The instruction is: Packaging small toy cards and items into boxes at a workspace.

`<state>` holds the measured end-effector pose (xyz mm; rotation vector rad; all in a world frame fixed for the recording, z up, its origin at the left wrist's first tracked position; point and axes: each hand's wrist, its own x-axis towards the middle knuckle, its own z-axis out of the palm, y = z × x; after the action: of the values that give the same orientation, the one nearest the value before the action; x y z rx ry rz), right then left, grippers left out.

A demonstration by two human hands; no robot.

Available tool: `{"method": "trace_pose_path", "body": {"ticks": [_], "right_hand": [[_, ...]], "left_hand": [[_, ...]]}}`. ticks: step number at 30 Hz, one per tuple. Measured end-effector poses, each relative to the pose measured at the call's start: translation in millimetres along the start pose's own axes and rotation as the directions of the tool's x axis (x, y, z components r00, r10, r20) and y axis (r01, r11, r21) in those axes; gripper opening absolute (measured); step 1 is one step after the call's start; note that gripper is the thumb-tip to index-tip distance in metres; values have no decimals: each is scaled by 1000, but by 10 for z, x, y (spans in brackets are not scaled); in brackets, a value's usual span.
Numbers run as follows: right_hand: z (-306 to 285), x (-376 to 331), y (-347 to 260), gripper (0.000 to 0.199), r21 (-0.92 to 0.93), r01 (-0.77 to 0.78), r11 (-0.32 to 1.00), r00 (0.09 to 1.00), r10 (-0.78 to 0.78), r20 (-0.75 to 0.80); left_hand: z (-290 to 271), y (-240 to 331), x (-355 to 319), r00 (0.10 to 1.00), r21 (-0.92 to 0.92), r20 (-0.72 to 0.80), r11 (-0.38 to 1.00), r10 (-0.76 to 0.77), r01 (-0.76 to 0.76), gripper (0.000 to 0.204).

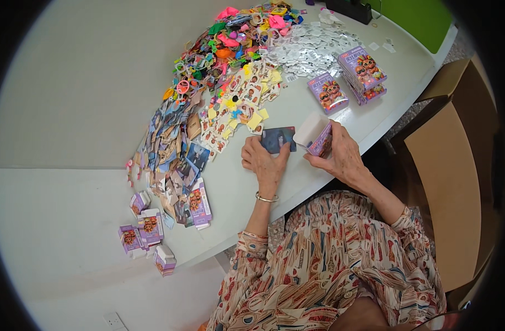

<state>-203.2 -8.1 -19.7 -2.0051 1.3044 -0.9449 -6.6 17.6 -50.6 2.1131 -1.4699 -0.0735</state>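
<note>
My left hand [267, 164] is closed on a dark blue picture card [278, 138], thumb on its face and the other fingers at its left edge. Close by on the right, my right hand [342, 157] grips a small purple box [321, 142] from its right side. The box is tilted, its white flap end [311, 128] toward the card. Card and box are apart. Just beyond them, a purple box with cartoon figures [328, 92] lies on the table next to a stack of the same boxes [364, 70].
Piles cover the table's far side: colourful plastic trinkets [225, 48], silvery packets [313, 48], small sticker sheets [247, 91] and loose picture cards [172, 146]. More purple boxes [150, 225] sit at the left. A large cardboard carton [445, 165] stands right of the table edge.
</note>
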Motion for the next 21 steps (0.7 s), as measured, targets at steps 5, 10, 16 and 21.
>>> {"method": "trace_pose_path", "body": {"ticks": [5, 10, 16, 21], "right_hand": [[10, 0, -44, 78, 1, -13, 1000, 1000, 13, 21], [28, 32, -20, 77, -108, 36, 993, 999, -32, 38], [66, 105, -123, 77, -160, 51, 986, 996, -38, 83], [101, 110, -111, 76, -141, 82, 987, 996, -76, 43]], "left_hand": [[-35, -193, 26, 989, -174, -122, 979, 84, -105, 37], [-613, -72, 249, 998, -722, -51, 692, -38, -10, 10], [-1047, 360, 199, 971, -729, -238, 661, 2, -180, 11], [-929, 570, 170, 942, -347, -112, 876, 317, -336, 15]]}}
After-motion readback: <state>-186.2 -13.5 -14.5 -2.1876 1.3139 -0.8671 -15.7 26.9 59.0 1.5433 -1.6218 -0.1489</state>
